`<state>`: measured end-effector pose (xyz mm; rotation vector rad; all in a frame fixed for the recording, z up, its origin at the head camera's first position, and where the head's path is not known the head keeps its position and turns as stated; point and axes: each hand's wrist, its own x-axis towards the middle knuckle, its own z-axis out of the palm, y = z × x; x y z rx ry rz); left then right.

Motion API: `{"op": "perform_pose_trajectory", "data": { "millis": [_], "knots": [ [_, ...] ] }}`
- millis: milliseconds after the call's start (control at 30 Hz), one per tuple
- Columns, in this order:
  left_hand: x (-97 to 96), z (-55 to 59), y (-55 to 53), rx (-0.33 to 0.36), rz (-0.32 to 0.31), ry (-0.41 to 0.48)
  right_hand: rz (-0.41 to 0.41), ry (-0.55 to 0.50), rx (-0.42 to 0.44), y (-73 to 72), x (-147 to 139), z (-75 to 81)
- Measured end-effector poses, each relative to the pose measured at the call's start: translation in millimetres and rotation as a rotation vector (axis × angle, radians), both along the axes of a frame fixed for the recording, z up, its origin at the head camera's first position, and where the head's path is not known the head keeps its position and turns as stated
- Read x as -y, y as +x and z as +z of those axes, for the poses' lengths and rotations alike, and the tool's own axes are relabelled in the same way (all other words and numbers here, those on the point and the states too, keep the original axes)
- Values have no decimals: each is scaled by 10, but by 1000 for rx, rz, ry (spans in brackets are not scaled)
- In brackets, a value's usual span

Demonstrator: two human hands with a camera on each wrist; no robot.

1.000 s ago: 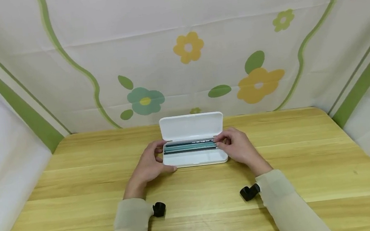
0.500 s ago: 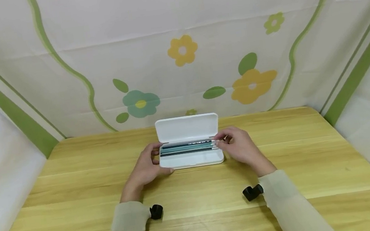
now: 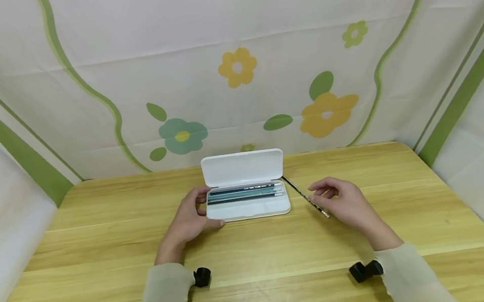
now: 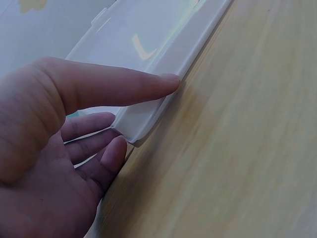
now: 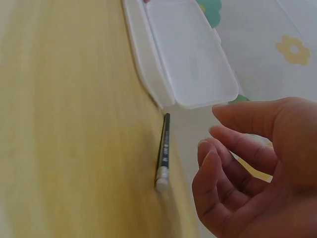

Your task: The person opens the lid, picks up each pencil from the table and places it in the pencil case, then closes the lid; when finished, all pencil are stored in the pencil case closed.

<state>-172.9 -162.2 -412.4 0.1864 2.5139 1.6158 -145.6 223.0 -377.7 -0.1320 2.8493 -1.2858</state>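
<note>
A white pencil case (image 3: 250,211) lies with its lid raised, several dark and teal pencils (image 3: 245,194) side by side inside it. My left hand (image 3: 186,224) holds the case's left end, its thumb along the front edge and its fingers against the end, as the left wrist view shows too. To the right of the case one dark pencil (image 3: 300,192) lies slantwise on the table, its white eraser end towards me. Just beside that pencil is my right hand (image 3: 340,202). In the right wrist view its thumb and fingers stand apart, and the pencil (image 5: 165,144) is clear of them.
The wooden table (image 3: 259,281) runs around the case on all sides. Behind it hangs a pale cloth (image 3: 176,73) printed with flowers, close to the raised lid. Each sleeve carries a small black wrist camera (image 3: 365,271).
My right hand has drawn a pencil out of the case, moved it right and towards me, and let it go on the table. The left hand stays on the case.
</note>
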Motion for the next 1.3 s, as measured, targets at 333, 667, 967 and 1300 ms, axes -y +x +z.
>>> {"op": "perform_pose_trajectory", "data": {
  "millis": [333, 667, 967, 1300],
  "knots": [
    [8, -7, 6, 0, -10, 17, -17, -52, 141, 73, -199, -113],
    [22, 15, 24, 4, 0, 9, -9, -103, 191, 58, -204, -111],
    [18, -3, 19, 4, -6, 14, -30, -2, 154, 53, -186, -131],
    [14, -6, 8, 20, 11, 18, 3, 56, 122, 65, -169, -124]
  ]
}}
